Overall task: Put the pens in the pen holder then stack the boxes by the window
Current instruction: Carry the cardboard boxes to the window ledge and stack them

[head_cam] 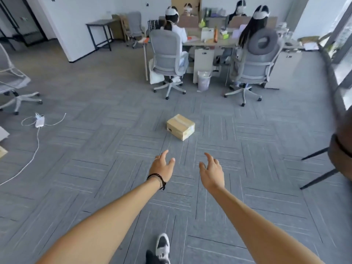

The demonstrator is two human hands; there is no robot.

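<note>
Head view. We see both arms stretched forward over the grey carpet floor (95, 103). The left hand (162, 166) and the right hand (212, 171) hang side by side, apart, palms turned toward each other, fingers spread and relaxed, holding nothing. A taped cardboard box (180, 126) lies on the floor beyond the hands, well apart from both and midway between their lines. A black band (157, 179) circles the left wrist. One shoe (162, 246) shows at the near edge. At far, seated people occupy chairs (167, 54) at a desk (209, 42). A white cable (36, 145) trails at left.
</note>
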